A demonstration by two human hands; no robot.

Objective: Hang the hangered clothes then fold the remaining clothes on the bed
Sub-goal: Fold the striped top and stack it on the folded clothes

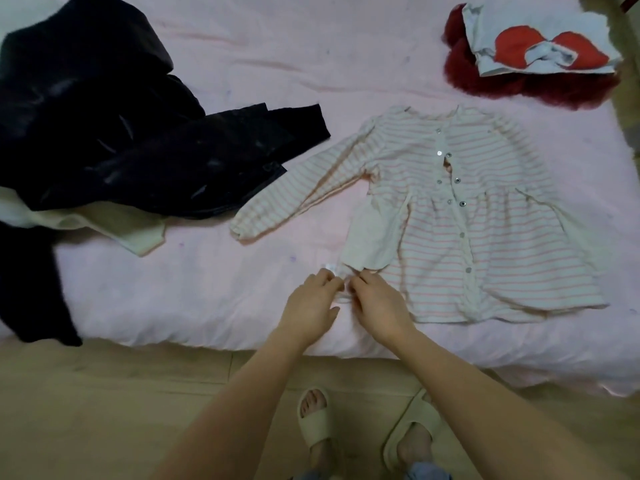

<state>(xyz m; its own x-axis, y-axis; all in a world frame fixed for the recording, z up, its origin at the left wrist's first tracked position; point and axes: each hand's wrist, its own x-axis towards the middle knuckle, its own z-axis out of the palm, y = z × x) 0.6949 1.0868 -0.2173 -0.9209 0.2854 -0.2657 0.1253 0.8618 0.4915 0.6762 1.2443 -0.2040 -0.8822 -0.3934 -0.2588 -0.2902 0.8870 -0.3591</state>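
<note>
- Left hand (311,303) and right hand (377,303), side by side, both pinch the hem corner of a pink-striped button-front top (467,220).
- Top lies flat on the pink bedsheet (207,289), near edge.
- Black garments (121,133) heaped well apart.

Bare forearms; cream slide sandals (316,421); jeans

One pink-striped dress (464,216) lies on the one bed (242,64). There is one dark clothes heap (104,133), one cream garment (131,230), one folded stack (533,53) of two items, two hands, and two slippers on the floor.
</note>
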